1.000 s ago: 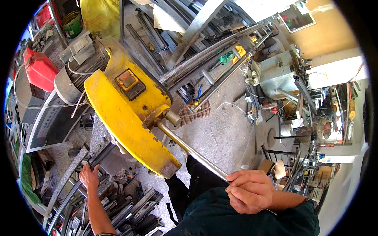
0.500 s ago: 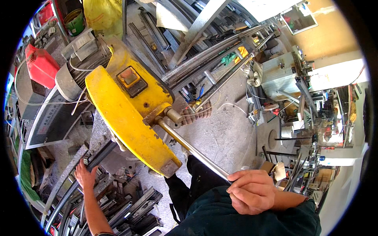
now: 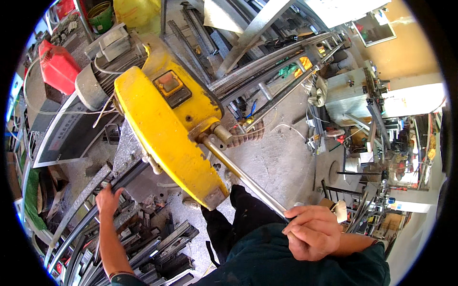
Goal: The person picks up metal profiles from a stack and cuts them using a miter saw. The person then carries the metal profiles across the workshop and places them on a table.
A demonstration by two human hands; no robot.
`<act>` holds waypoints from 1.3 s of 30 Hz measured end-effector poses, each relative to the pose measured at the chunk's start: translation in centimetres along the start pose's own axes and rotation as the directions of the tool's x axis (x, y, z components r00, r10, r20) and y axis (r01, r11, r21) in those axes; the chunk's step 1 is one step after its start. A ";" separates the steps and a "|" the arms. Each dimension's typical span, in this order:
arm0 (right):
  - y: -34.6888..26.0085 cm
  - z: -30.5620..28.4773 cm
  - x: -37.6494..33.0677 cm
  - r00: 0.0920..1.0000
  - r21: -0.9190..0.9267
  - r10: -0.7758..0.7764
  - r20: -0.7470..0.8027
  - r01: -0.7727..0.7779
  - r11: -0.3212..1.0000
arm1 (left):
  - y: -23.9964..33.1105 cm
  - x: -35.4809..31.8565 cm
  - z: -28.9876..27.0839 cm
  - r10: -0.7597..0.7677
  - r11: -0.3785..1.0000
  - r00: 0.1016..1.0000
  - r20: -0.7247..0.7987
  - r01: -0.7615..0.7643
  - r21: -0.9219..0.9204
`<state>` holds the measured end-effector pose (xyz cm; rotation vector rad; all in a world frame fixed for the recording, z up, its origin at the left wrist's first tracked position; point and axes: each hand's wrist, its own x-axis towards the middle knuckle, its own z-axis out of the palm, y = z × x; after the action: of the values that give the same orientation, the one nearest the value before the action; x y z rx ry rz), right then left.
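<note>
My right hand (image 3: 315,232) is closed round the end of a long steel handle (image 3: 248,178). The handle runs up to a yellow cut-off saw (image 3: 164,136), whose curved blade guard is scratched and chipped. A red switch sits on its yellow body, and a grey motor (image 3: 93,86) is behind. On the left, my left hand (image 3: 108,200) grips a long dark metal profile (image 3: 131,175), thumb apart and fingertips partly hidden. That profile passes toward the saw's underside. The blade and the cutting spot are hidden below the guard.
Loose metal offcuts (image 3: 164,245) lie heaped at the lower left. A red jerrycan (image 3: 58,67) and a green bucket (image 3: 100,18) stand at the far left. Long metal bars (image 3: 267,66) lie across the far side. A cluttered metal workbench (image 3: 346,95) stands at the right.
The whole view has shifted, so the saw appears farther right and the floor slightly different. My left fingers, stretched out before, now look more curled over the profile. My right hand keeps the handle.
</note>
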<state>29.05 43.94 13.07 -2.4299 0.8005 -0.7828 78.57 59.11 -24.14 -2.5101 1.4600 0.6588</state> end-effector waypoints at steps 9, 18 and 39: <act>2.0 -0.9 1.0 0.989 0.224 -0.052 0.136 0.020 0.974 | 5.2 -1.8 -1.6 -0.157 0.984 0.979 -0.131 0.167 0.066; 20.7 5.6 5.3 0.869 0.321 0.243 0.431 -0.399 0.859 | 14.3 -20.2 -7.1 -0.356 0.929 0.869 -0.344 0.287 -0.235; 49.1 19.6 8.4 0.885 -0.332 -0.108 0.452 0.280 0.901 | 47.8 -28.0 -26.9 -0.366 0.783 0.870 -0.331 0.095 -0.615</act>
<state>28.34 7.76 -26.31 -2.9248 0.5772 -0.1348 33.48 47.21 16.12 -3.4473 1.1179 0.5866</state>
